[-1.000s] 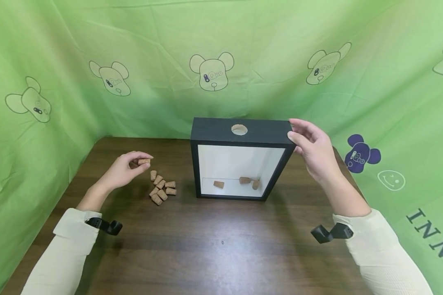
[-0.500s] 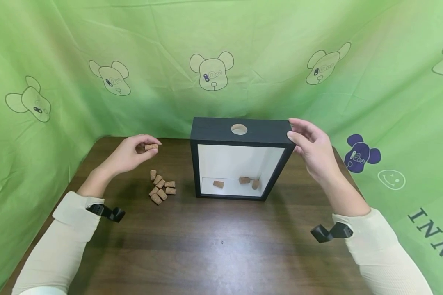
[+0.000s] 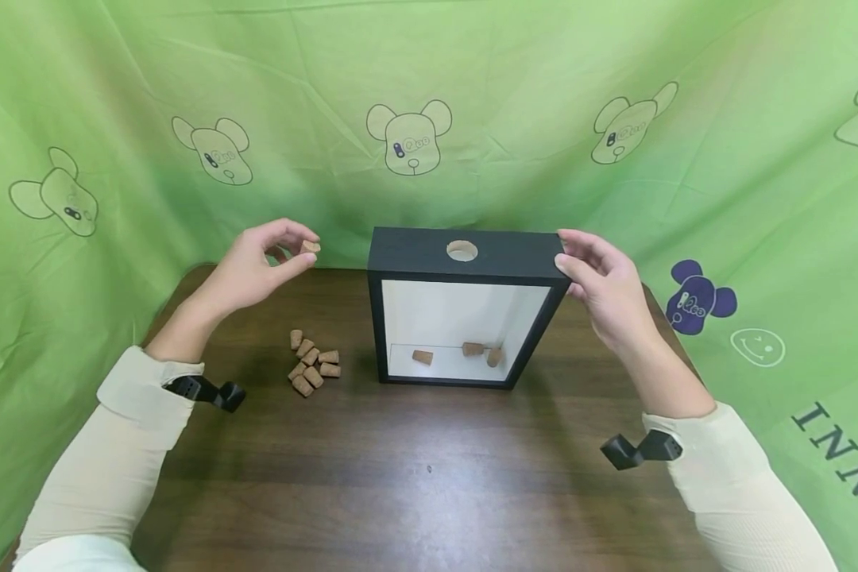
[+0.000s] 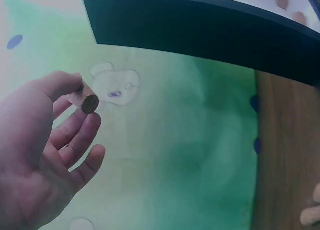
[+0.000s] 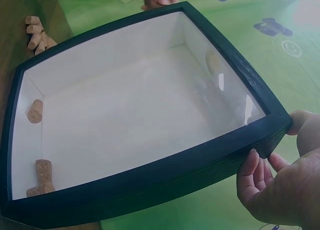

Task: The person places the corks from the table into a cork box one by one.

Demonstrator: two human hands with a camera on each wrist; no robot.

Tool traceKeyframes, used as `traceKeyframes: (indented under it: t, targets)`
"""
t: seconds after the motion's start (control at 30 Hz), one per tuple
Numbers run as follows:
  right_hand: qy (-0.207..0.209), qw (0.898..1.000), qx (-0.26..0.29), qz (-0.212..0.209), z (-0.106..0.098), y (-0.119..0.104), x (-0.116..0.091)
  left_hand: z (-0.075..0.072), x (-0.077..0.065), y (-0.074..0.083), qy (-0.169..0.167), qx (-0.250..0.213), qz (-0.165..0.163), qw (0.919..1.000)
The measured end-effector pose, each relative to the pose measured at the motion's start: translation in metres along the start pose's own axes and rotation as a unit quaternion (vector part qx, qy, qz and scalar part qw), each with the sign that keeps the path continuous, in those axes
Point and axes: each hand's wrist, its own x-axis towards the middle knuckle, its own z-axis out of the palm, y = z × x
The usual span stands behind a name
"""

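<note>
Left of the box [image 3: 407, 253], above the level of the bench [image 3: 429, 492], the left hand [image 3: 253, 266] pinches a cork [image 3: 311, 247] in its fingers, long axis too foreshortened to fix, with the hole [image 3: 462, 251] to the cork's right and nearer the right hand [image 3: 606, 292], whose fingers grip the box's corner.

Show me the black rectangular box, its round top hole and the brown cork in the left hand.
Black rectangular box [image 3: 415, 252]: head view, top panel.
Round hole [image 3: 461, 251]: head view, opening's middle.
Held brown cork [image 4: 90, 103]: left wrist view, exposed end.
</note>
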Motion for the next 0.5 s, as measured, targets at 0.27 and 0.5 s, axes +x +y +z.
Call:
traceKeyframes:
  t: [0.27,0.5]
  targets:
    - [-0.001,1.0,-0.006,-0.004,0.0,0.001,0.0,-0.007,0.012,0.022,0.033,-0.006,0.018,0.9993]
    - [0.0,1.0,-0.006,-0.004,0.0,0.0,0.0,-0.008,0.028,0.04,0.02,-0.002,0.047,0.9987]
